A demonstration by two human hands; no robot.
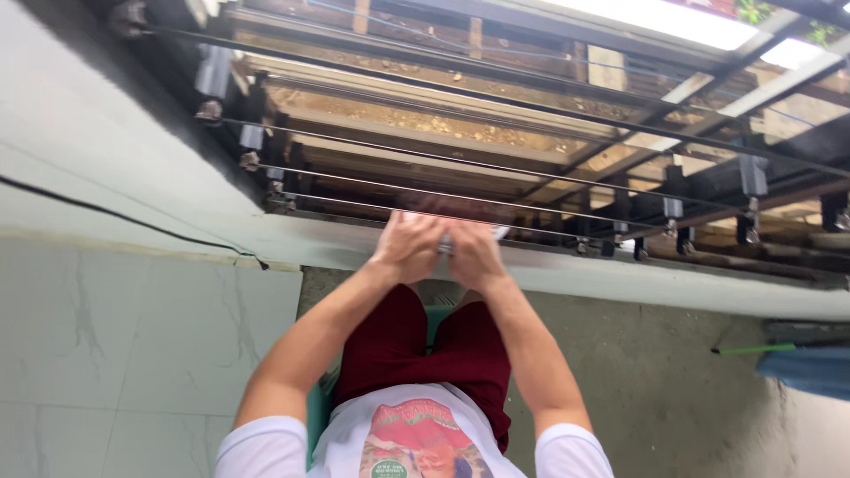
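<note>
A: A tiled wall (133,354) on one side, rough concrete floor (655,381) below, and beams and metal bars overhead — where exactly are the hands?

B: Both are raised to the lowest of the drying rails (496,199) that run across the view. The left hand (409,246) and right hand (474,254) are pressed close together, touching, fingers curled around something small and pale (447,241) at the rail.

A: Can you tell what it is?

B: Not surely — only a sliver of white shows between and beside the fingers. It sits right at the rail, held from both sides, probably because one hand steadies it while the other works it.

A: Pinching, then?

B: It looks like a close two-handed grip, but the fingertips are hidden, so I cannot tell whether they pinch.

A: And further out?

B: The rails hang in a row from grey brackets (212,75) along the wall, spaced so each stays within arm's reach. A black cable (115,215) runs along the wall. Off to the right lies a green-handled tool (753,350) beside something blue (810,367).
</note>
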